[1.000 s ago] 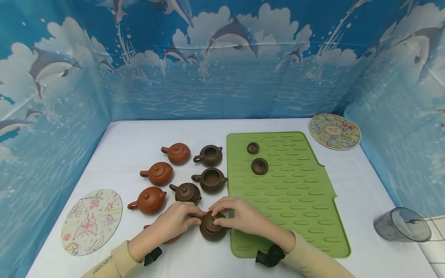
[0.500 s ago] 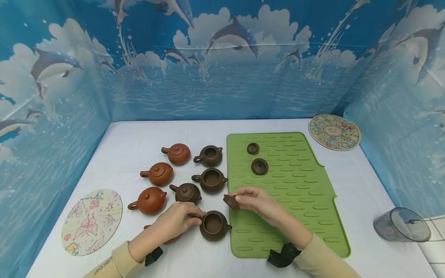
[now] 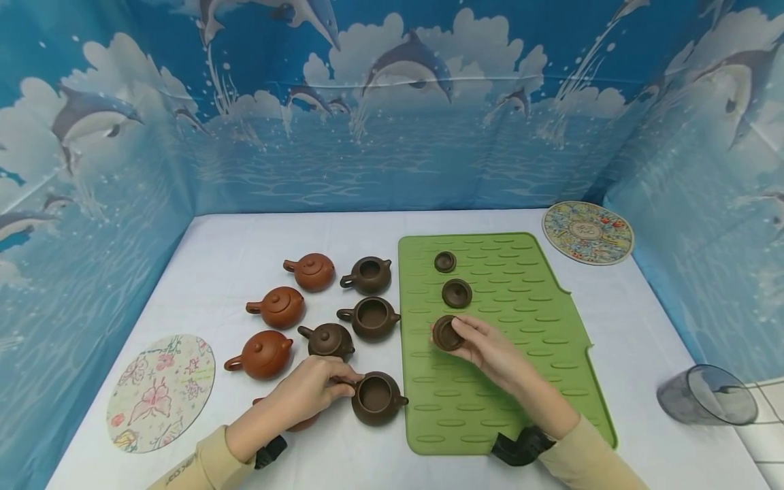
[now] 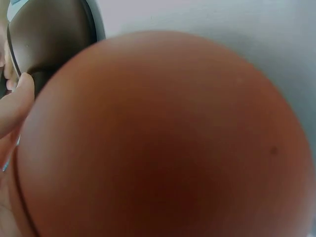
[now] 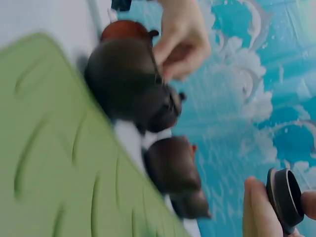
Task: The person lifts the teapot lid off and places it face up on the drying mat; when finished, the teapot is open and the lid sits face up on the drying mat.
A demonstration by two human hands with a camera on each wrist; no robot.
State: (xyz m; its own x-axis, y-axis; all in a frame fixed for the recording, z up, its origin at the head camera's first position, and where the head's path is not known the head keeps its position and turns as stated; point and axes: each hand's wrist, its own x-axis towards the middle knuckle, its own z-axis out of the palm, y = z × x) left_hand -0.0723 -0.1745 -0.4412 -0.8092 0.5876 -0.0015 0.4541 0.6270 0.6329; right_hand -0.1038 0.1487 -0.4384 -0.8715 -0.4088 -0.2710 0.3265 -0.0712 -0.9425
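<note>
My left hand point(image 3: 318, 388) pinches the handle of a dark brown teapot point(image 3: 376, 400), whose top is uncovered. Over the green mat, my right hand point(image 3: 490, 347) grips a dark teapot lid point(image 3: 448, 333) by its edge, hollow side up. In the right wrist view the same lid point(image 5: 285, 200) sits between fingers and thumb. Two more dark lids, a larger one point(image 3: 456, 293) and a smaller one point(image 3: 445, 261), lie upturned on the mat farther back. A reddish teapot point(image 4: 163, 138) fills most of the left wrist view; in the head view the left hand mostly covers it.
Two lidless dark teapots point(image 3: 372, 317) and a lidded dark one point(image 3: 329, 340) stand left of the green mat point(image 3: 508, 381). Several reddish teapots point(image 3: 262, 354) line the left side. Round patterned discs lie at left point(image 3: 160, 393) and back right point(image 3: 588, 233). A tinted glass point(image 3: 704, 395) lies at right.
My right hand has lifted the lid off the near dark teapot, carried it right over the mat and turned it hollow side up. My left hand has stayed at the handle.
</note>
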